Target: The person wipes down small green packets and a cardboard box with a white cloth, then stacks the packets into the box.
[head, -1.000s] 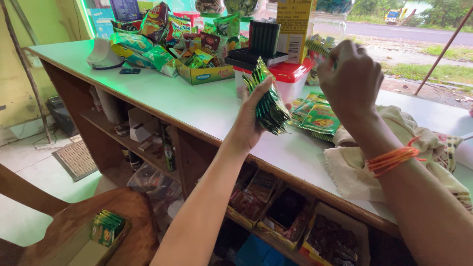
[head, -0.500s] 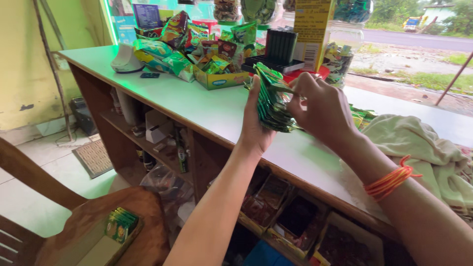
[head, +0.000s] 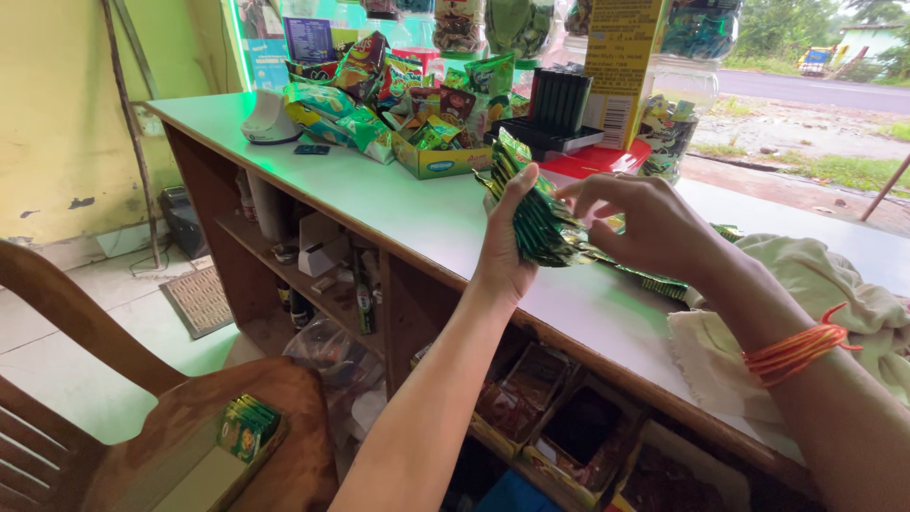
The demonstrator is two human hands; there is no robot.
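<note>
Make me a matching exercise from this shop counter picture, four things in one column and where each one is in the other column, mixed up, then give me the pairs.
Things:
1. stack of green foil sachets
2. bunch of orange thread bangles
3. open cardboard box with green packets
4. cream-coloured crumpled cloth

Places:
A. on the brown wooden chair seat
B. held in the left hand, with the right hand fingers picking at it
C. lying on the white counter top, at its right end
D. around the right wrist

Pairs: 1-B, 2-D, 3-A, 4-C
</note>
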